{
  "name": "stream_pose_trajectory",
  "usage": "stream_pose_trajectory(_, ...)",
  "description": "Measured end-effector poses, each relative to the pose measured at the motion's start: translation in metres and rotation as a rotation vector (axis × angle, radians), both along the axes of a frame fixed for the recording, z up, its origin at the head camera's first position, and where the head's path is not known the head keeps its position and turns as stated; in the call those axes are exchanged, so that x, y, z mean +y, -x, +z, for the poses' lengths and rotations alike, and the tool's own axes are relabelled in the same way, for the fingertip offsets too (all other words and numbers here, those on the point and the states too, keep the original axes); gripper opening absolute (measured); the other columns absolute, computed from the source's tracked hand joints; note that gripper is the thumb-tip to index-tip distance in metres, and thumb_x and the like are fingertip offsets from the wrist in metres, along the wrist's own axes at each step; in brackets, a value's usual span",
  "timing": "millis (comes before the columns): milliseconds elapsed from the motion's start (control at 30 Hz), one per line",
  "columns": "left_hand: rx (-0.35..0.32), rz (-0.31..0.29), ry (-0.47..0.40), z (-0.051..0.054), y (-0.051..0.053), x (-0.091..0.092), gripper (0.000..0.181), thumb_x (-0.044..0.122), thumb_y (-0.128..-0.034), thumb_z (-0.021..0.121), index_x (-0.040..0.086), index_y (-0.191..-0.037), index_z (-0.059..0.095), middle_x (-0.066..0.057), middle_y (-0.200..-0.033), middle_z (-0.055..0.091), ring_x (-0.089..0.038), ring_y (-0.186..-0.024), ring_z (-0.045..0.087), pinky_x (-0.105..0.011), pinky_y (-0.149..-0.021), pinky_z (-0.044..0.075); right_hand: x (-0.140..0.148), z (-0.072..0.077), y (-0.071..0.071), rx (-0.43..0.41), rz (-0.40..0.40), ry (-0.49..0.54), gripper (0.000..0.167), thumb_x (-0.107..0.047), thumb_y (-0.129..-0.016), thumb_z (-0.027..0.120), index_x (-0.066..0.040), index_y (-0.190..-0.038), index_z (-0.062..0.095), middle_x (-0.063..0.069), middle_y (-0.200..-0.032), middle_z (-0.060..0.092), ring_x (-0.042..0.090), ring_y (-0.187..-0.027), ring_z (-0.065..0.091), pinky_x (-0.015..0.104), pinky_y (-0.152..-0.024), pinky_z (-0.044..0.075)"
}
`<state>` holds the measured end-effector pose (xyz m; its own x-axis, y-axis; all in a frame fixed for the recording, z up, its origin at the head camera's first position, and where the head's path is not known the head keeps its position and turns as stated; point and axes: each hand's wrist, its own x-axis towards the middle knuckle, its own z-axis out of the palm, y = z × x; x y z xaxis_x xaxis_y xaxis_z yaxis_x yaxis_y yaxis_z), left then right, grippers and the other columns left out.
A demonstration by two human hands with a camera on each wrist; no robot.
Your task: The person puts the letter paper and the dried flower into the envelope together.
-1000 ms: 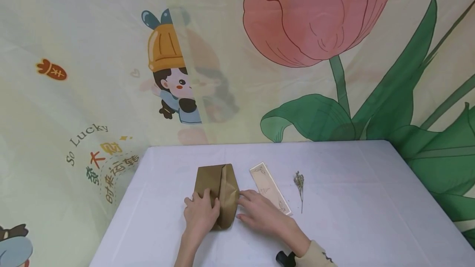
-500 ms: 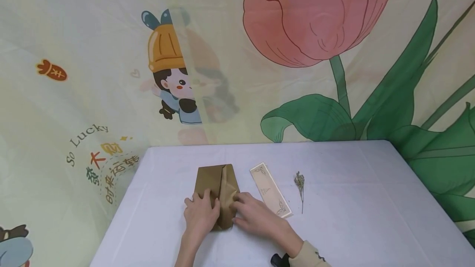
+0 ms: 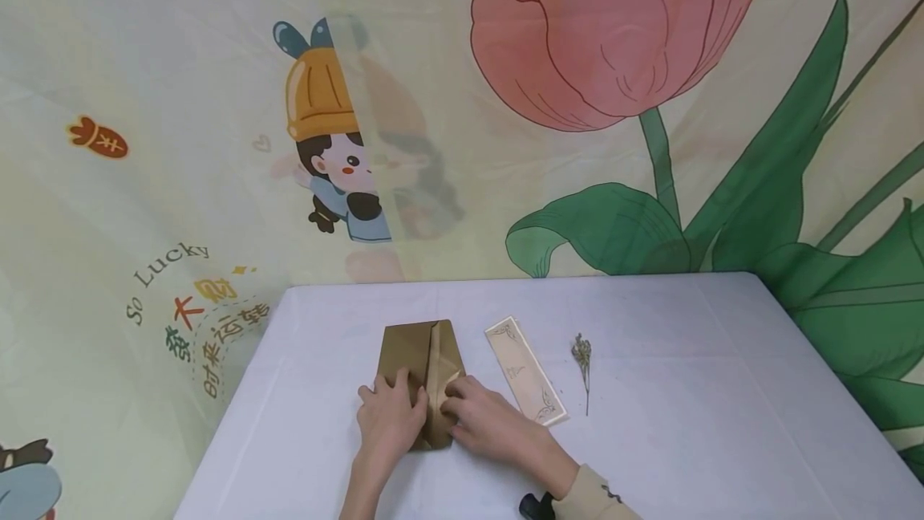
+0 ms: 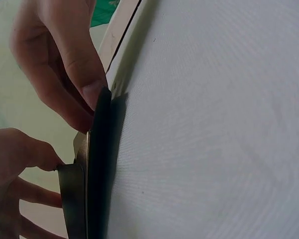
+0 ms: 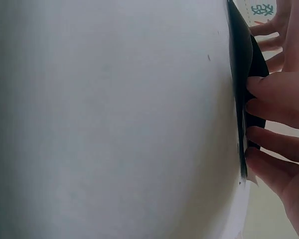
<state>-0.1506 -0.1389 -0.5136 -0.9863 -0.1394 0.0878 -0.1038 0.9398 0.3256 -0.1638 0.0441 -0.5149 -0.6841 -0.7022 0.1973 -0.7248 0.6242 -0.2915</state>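
Observation:
A gold-brown folded paper packet, maybe an envelope or paper bag, lies on the white table with a lengthwise fold right of its middle. My left hand rests on its lower left part, fingers spread. On its right side my right hand presses the folded strip with its fingertips. In the left wrist view the packet appears edge-on, with a raised layer by my left hand. The right wrist view has several fingertips of my right hand against the dark paper edge. The packet's underside is hidden.
A pale card with ornamented corners lies right of the packet, and beyond it a small dried flower sprig. A black object sits by the right sleeve. A printed backdrop hangs behind the table.
My right hand has moved left, from the packet's right edge onto the folded strip. My left hand stays in place on the packet.

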Motion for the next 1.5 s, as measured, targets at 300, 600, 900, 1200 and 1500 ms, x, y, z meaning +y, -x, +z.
stream_pose_trajectory(300,0.005,-0.029,-0.002,0.005,0.0,-0.002,0.05,0.033,-0.0955,0.066,-0.001,-0.132,0.061,-0.031,-0.105,0.062,-0.045,-0.087,0.056,-0.049,-0.058,0.052,-0.006,-0.002,0.002,-0.003,-0.03,-0.012,0.027,-0.016,-0.09,0.075,-0.012,-0.116,0.075,0.003,-0.119,0.063,0.013,-0.105,0.057,0.022,-0.08,0.054)
stream_pose_trajectory(600,-0.009,-0.102,0.017,0.005,-0.002,-0.007,0.06,0.034,-0.0925,0.073,0.01,-0.143,0.053,-0.031,-0.111,0.062,-0.044,-0.087,0.062,-0.052,-0.064,0.054,-0.007,-0.001,0.0,0.025,-0.039,-0.058,0.026,-0.02,-0.09,0.077,-0.014,-0.115,0.076,0.002,-0.118,0.064,0.014,-0.105,0.058,0.022,-0.078,0.054)
stream_pose_trajectory(900,-0.006,-0.228,0.004,0.005,-0.011,-0.009,0.053,0.025,-0.093,0.074,0.026,-0.144,0.058,-0.037,-0.128,0.055,-0.043,-0.079,0.062,-0.047,-0.057,0.053,-0.007,-0.002,0.0,0.055,-0.035,-0.056,0.023,-0.019,-0.091,0.075,-0.015,-0.113,0.077,0.003,-0.118,0.065,0.015,-0.105,0.059,0.024,-0.076,0.056)
stream_pose_trajectory(1200,-0.011,-0.254,0.036,0.004,-0.013,-0.014,0.036,0.027,-0.0963,0.071,0.021,-0.131,0.067,-0.039,-0.137,0.051,-0.061,-0.098,0.063,-0.056,-0.064,0.058,-0.008,-0.001,-0.001,0.043,-0.046,-0.063,0.02,-0.02,-0.092,0.074,-0.016,-0.111,0.077,0.002,-0.119,0.064,0.016,-0.107,0.059,0.025,-0.071,0.056)
stream_pose_trajectory(1500,-0.048,-0.294,0.035,0.006,-0.016,-0.022,0.05,0.045,-0.0885,0.077,0.023,-0.132,0.066,-0.038,-0.142,0.05,-0.057,-0.105,0.063,-0.056,-0.064,0.056,-0.009,-0.003,-0.001,0.044,-0.047,-0.068,0.018,-0.019,-0.091,0.074,-0.017,-0.109,0.077,0.002,-0.12,0.064,0.016,-0.109,0.059,0.025,-0.071,0.057)
